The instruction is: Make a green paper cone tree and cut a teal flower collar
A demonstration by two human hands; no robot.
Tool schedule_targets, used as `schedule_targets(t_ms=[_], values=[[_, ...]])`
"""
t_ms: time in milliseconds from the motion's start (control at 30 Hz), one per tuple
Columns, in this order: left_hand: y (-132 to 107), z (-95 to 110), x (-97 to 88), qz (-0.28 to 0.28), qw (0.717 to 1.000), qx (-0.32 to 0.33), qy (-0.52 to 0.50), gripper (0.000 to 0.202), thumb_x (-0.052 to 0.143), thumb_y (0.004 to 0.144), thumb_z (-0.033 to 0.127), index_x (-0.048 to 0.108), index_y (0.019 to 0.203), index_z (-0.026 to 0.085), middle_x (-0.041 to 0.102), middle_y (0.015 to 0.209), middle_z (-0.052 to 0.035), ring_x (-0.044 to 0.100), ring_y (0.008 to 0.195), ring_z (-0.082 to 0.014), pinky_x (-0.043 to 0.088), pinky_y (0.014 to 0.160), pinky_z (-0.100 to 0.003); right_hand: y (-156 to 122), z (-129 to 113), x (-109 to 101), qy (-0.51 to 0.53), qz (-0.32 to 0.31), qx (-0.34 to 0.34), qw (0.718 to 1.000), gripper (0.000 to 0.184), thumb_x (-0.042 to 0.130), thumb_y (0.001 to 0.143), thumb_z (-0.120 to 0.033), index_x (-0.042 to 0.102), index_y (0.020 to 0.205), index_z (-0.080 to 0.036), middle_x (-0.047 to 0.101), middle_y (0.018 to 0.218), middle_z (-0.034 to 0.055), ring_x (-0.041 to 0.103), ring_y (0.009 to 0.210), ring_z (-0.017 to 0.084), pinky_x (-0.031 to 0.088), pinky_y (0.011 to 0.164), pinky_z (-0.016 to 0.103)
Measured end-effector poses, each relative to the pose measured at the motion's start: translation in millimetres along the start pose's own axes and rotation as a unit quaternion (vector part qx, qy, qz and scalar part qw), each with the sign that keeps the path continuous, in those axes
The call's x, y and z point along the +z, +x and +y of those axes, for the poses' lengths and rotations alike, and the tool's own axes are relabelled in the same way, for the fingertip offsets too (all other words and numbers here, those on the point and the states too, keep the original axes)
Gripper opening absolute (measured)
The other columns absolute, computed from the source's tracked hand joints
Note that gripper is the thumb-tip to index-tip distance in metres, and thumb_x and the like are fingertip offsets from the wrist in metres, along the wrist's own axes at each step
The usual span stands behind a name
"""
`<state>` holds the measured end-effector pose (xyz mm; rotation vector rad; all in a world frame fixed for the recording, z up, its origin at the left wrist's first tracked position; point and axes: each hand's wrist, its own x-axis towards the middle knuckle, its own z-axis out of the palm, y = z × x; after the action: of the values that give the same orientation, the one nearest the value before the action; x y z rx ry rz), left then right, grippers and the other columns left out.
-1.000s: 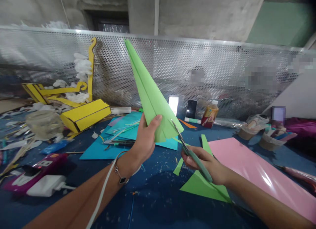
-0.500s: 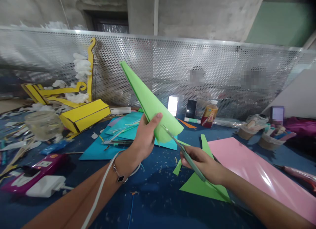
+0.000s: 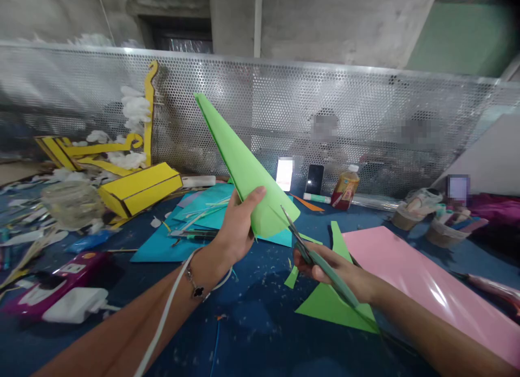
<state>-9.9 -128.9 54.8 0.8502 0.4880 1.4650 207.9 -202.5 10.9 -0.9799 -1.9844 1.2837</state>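
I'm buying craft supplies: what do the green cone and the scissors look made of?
Green cone: matte paper or thin card, judging by its unglossy surface and thin edge. Scissors: probably steel blades, shiny grey; handles look like green plastic, partly hidden by the right hand.

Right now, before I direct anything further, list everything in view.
paper cone: 1, green, in left hand
scissors: 1, green handles, in right hand
paper offcuts: at least 2, green, under right hand
paper sheet: 1, pink, right side
paper sheets: several, teal, centre
box: 1, yellow, back left
phones: 2, one black, back centre
bottle: 1, amber, back centre
baskets: 2, brown, back right
charger: 1, white, front left
table: 1, blue, underneath
mesh fence: 1, silver, behind
left hand: 1, holding cone
right hand: 1, holding scissors
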Motion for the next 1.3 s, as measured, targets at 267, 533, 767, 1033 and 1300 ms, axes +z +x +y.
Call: schedule_targets(t_ms=[267,533,767,1033,1300], values=[[0,-1,-3.0,-0.006,1.000,0.001,0.002,0.057,0.091,0.071,0.035,0.067,0.121,0.021,0.078,0.107,-0.0064,0.076,0.090,-0.0267,0.066,0.076,-0.036,-1,-7,1,0.046,0.004,0.033,0.998,0.059,0.067,0.085,-0.076,0.059,0.105,-0.021,0.049,0.097,0.0038,0.047,0.086,0.019,0.044,0.077,0.033],[1,-2,-3.2,-0.009,1.000,0.001,-0.006,0.056,0.090,0.072,0.033,0.067,0.121,0.021,0.078,0.109,-0.0067,0.076,0.091,-0.0266,0.066,0.078,-0.037,-1,-2,-1,0.054,0.004,0.036,0.998,0.056,0.068,0.085,-0.072,0.059,0.105,-0.021,0.048,0.095,0.0028,0.044,0.084,0.018,0.040,0.073,0.031],[0,0,-2.3,-0.009,1.000,0.001,-0.010,0.053,0.091,0.071,0.033,0.068,0.116,0.020,0.078,0.103,-0.0053,0.075,0.087,-0.0251,0.065,0.076,-0.035,1,-15,2,0.038,0.030,0.059,0.997,0.048,0.064,0.091,-0.067,0.059,0.094,-0.019,0.047,0.087,0.0005,0.041,0.078,0.016,0.036,0.072,0.031],[0,1,-2.1,-0.006,1.000,-0.008,-0.009,0.056,0.091,0.070,0.034,0.067,0.118,0.020,0.077,0.105,-0.0059,0.074,0.083,-0.0224,0.063,0.070,-0.032,3,-7,2,0.070,0.020,0.048,0.996,0.045,0.065,0.093,-0.063,0.058,0.090,-0.018,0.043,0.076,-0.0028,0.034,0.066,0.012,0.028,0.062,0.029],[1,1,-3.2,-0.010,1.000,-0.007,-0.003,0.058,0.091,0.071,0.036,0.066,0.121,0.021,0.076,0.111,-0.0069,0.074,0.087,-0.0233,0.064,0.072,-0.034,4,-15,3,0.066,0.016,0.048,0.997,0.047,0.066,0.091,-0.064,0.055,0.084,-0.019,0.040,0.072,-0.0040,0.031,0.064,0.012,0.024,0.059,0.029]])
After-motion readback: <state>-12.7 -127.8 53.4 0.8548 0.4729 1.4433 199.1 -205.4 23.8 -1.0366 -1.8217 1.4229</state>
